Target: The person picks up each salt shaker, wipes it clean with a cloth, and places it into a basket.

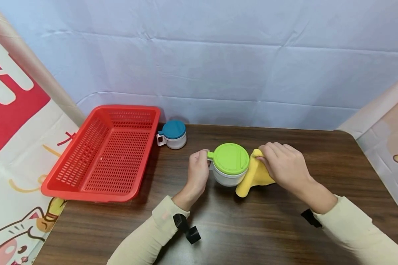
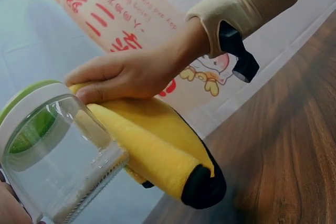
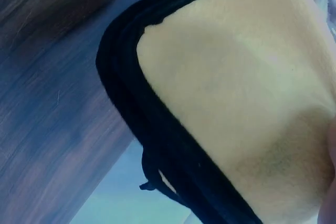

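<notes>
A clear seasoning jar (image 1: 230,179) with a bright green lid (image 1: 231,158) is held by its handle in my left hand (image 1: 198,171). In the left wrist view the jar (image 2: 63,156) is tilted, and its transparent wall and ribbed base show. My right hand (image 1: 285,163) grips a yellow cloth (image 1: 260,175) with black edging against the jar's right side. The same cloth (image 3: 236,93) fills much of the right wrist view, where only a sliver of the hand shows at the right edge.
A red plastic basket (image 1: 119,162) with perforated walls stands at the left on the dark wooden table (image 1: 252,228). Just right of it sits a second jar with a blue lid (image 1: 174,129). A pale cloth backdrop (image 1: 219,73) hangs behind the table.
</notes>
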The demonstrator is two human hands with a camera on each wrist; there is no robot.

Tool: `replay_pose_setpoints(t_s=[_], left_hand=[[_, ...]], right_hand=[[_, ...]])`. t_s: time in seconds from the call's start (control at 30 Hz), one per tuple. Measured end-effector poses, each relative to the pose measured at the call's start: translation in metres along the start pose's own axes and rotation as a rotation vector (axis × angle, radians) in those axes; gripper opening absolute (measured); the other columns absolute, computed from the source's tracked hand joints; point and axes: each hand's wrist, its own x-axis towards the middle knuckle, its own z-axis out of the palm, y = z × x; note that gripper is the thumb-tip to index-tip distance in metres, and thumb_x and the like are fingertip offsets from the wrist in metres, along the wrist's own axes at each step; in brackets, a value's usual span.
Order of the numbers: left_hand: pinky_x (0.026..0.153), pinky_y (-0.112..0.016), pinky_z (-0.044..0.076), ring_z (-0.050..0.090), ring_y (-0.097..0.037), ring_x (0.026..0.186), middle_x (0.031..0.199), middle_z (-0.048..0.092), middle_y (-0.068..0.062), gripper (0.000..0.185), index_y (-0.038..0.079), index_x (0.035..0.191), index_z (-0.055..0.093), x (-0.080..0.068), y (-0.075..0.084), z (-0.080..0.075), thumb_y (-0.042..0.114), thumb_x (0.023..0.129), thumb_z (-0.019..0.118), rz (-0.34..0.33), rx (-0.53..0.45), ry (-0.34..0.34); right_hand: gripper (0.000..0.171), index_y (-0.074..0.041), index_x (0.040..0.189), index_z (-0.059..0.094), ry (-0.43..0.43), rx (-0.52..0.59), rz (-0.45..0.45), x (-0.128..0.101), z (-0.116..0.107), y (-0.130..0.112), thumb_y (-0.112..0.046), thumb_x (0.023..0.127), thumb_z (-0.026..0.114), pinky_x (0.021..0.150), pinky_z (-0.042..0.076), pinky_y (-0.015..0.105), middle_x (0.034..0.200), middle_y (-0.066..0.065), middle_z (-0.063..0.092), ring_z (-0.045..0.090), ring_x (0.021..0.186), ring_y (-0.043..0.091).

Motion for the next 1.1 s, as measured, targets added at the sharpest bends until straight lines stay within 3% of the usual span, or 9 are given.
replay_pose_setpoints(t_s=[0.53, 1.1], left_hand=[[0.06, -0.025, 0.027, 0.033, -0.013, 0.061, 0.058, 0.033, 0.003, 0.035, 0.008, 0.06, 0.041, 0.0, -0.001, 0.001, 0.006, 0.094, 0.038, 0.007, 0.009, -0.035], [0.059, -0.024, 0.027, 0.034, -0.01, 0.06, 0.056, 0.034, 0.006, 0.034, 0.009, 0.059, 0.044, -0.002, 0.001, 0.003, 0.006, 0.093, 0.04, 0.018, 0.061, -0.014]], right_hand=[[0.038, 0.003, 0.094, 0.058, 0.026, 0.007, -0.076, 0.004, -0.002, -0.011, -0.028, 0.11, 0.042, 0.047, 0.038, 0.037, 0.074, 0.008, 0.053, 0.047, 0.057, 0.023], [0.03, 0.004, 0.096, 0.057, -0.021, -0.013, -0.053, 0.005, -0.001, -0.01, -0.019, 0.109, 0.042, 0.048, 0.04, 0.037, 0.077, 0.009, 0.054, 0.048, 0.059, 0.024]])
